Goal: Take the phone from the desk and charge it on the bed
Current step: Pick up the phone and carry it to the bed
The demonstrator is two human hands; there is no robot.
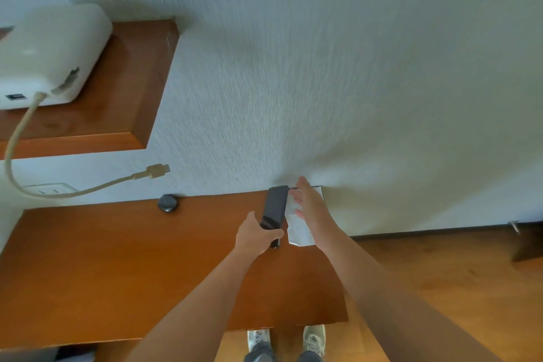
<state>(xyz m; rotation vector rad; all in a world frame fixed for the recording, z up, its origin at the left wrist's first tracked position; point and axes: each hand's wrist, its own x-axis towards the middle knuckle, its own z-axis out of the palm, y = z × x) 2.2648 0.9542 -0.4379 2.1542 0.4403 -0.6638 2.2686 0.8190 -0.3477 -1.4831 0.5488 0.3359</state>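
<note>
The person stands at a wooden surface (pixel 123 267) set against a pale textured wall (pixel 323 67), both bare arms reaching forward. The left hand (pixel 255 236) grips the near end of the dark phone (pixel 275 206), thumb on one side and fingers curled round the other, so the phone tilts up with its far end toward the wall, close to the surface's back edge. Whether that far end touches the wood cannot be told.

The right hand (pixel 308 200) is just beside the phone on its right, fingers straight and spread, over a white sheet of paper (pixel 298 229) that lies on the surface; it holds nothing, and whether the fingertips press the paper is unclear.

A small dark rounded object (pixel 167 203) sits at the back edge, well left of the phone. Higher on the left, a wooden shelf (pixel 117 97) carries a white box-shaped device (pixel 50 50); a beige cable (pixel 17 138) hangs from it in a loop, its free plug (pixel 157 170) in front of the wall. A white wall socket (pixel 50 187) shows below the loop. The person's 2 pale shoes (pixel 314 338) stand on the wooden floor (pixel 440 279) under the front edge.
</note>
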